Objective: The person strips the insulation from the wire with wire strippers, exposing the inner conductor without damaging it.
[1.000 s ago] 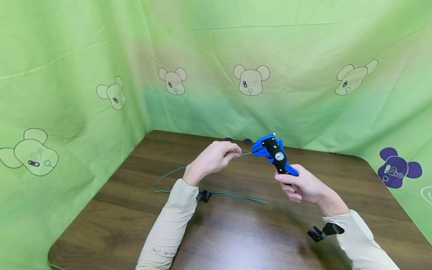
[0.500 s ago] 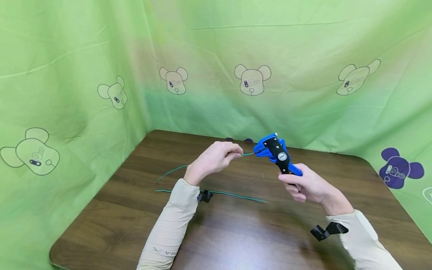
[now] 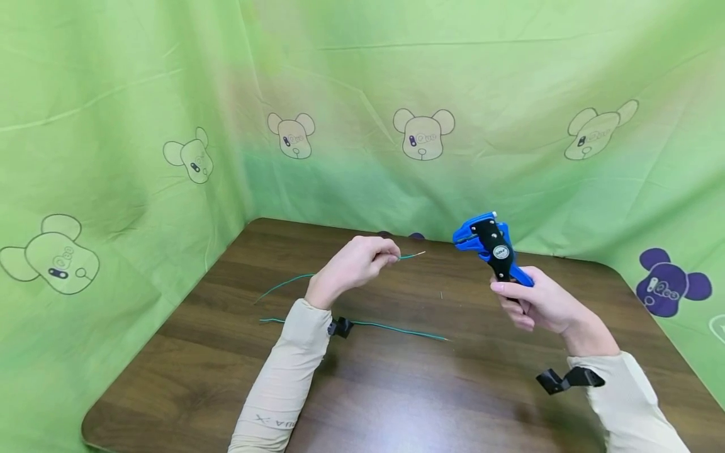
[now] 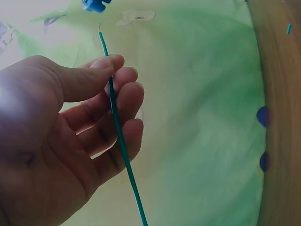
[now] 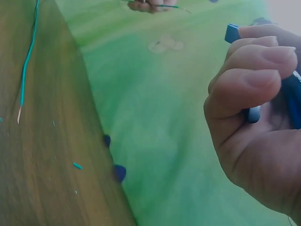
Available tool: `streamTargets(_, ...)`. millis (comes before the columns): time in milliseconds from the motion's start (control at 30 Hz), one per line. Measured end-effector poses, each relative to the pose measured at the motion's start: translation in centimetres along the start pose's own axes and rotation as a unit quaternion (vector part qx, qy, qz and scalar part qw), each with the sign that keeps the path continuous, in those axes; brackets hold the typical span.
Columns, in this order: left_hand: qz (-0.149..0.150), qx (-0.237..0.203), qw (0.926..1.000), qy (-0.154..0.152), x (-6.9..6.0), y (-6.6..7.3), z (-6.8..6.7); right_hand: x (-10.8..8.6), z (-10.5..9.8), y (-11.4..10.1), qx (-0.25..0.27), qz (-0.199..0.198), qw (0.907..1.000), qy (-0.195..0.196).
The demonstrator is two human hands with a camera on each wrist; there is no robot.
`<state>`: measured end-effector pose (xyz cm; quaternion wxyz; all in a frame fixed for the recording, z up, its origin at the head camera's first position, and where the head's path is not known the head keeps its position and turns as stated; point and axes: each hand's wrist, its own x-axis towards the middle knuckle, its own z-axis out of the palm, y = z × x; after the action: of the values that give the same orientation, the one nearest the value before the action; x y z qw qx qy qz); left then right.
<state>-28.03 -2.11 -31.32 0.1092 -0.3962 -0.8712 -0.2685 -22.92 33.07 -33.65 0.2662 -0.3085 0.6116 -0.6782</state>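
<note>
Between thumb and index finger, my left hand (image 3: 359, 264) pinches a thin green wire (image 4: 123, 146) close to one end. Bare copper shows at that tip, and the rest of the wire runs back across the palm and out past the wrist. My right hand (image 3: 538, 301) grips the handles of a blue and black wire stripper (image 3: 491, 245). The stripper's head points left, apart from the wire tip. On the table under the left wrist lies a second green wire (image 3: 396, 328), its right end bare.
A small snippet of green insulation (image 5: 77, 165) lies on the brown wooden table (image 3: 187, 377), with tiny scraps near it. A green curtain (image 3: 351, 75) with mouse-head prints stands along the back and sides. Each wrist wears a black camera mount (image 3: 569, 379).
My right hand has moved right with the stripper, away from the wire. The wire's end has come out of the stripper's jaws, showing bare copper. The left hand has barely shifted.
</note>
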Motion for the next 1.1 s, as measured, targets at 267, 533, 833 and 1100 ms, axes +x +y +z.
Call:
streamTargets(267,0.002,0.002,1.0000,-0.007,0.1,0.1,0.6,-0.2,-0.5,0.0,-0.049,0.033,0.9968,0.053)
streamTargets(533,0.003,0.008,0.9996,-0.026,0.4,0.2,1.4,-0.5,-0.8,0.2,-0.113,0.055,0.9875,0.094)
streamTargets(833,-0.001,0.009,0.9991,-0.042,0.8,0.4,2.3,-0.2,-0.9,0.1,-0.223,0.074,0.9650,0.116)
streamTargets(1100,0.001,0.017,0.9984,-0.055,1.0,0.2,3.2,-0.4,-1.7,0.4,-0.249,0.074,0.9609,0.095)
